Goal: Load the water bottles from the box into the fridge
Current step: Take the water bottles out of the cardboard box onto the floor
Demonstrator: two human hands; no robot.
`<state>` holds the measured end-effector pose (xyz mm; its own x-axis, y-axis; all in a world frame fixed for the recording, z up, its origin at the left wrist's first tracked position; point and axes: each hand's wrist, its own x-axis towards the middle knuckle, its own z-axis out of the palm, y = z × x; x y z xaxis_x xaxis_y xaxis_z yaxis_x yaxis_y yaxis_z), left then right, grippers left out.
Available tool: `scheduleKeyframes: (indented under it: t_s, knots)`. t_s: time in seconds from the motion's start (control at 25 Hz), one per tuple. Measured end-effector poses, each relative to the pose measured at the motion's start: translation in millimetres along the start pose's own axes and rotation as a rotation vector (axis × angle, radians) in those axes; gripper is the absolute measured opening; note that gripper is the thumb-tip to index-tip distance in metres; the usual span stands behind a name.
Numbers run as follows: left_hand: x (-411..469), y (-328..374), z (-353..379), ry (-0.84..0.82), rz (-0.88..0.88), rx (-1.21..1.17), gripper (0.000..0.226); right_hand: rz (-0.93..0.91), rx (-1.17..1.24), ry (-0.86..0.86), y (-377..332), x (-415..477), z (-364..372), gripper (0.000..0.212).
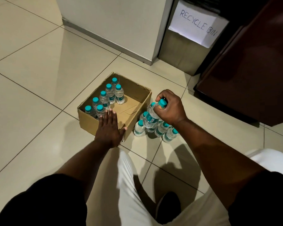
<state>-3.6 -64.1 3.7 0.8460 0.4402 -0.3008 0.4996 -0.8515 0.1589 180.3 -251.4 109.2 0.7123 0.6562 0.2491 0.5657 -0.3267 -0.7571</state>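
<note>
Looking down, we see a pale tiled floor (pixel 31 79) filling most of the view. A dark brown cabinet (pixel 252 70) stands at the far right. Left of it stands a bin (pixel 183 53) with a paper label (pixel 198 23) reading "RECYCLE BIN".

An open cardboard box (pixel 91 123) sits on the floor at centre. Seven water bottles (pixel 104 99) with teal caps stand upright along its left inner wall; the right part of the box shows bare cardboard. A second cluster of bottles (pixel 169 136) stands on the floor just beside the right wall of the box.

Our left hand (pixel 109 129) lies flat, palm down, over the near rim of the box, fingers straight and together, thumb spread to the right. Our right hand (pixel 170 108) curls round the neck of one tilted bottle (pixel 151 117), above the floor cluster. Its teal cap (pixel 162 102) shows between the fingers.
</note>
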Motion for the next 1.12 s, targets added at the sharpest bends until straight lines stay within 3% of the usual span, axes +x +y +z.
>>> scheduleKeyframes:
  t_s: [0.28,0.48,1.12]
  knots:
    - [5.1,1.2,3.0,-0.030,0.003,-0.022,0.089,0.168,-0.227,-0.237,34.4,-37.6,24.9,0.036]
    - [6.6,-3.7,12.2,-0.048,0.020,-0.056,0.089,0.253,-0.347,-0.386,64.6,-52.6,51.1,0.032]
    - [6.9,-3.5,9.8,-0.042,0.029,-0.075,0.083,0.276,-0.437,-0.418,70.4,-46.0,63.5,0.041]
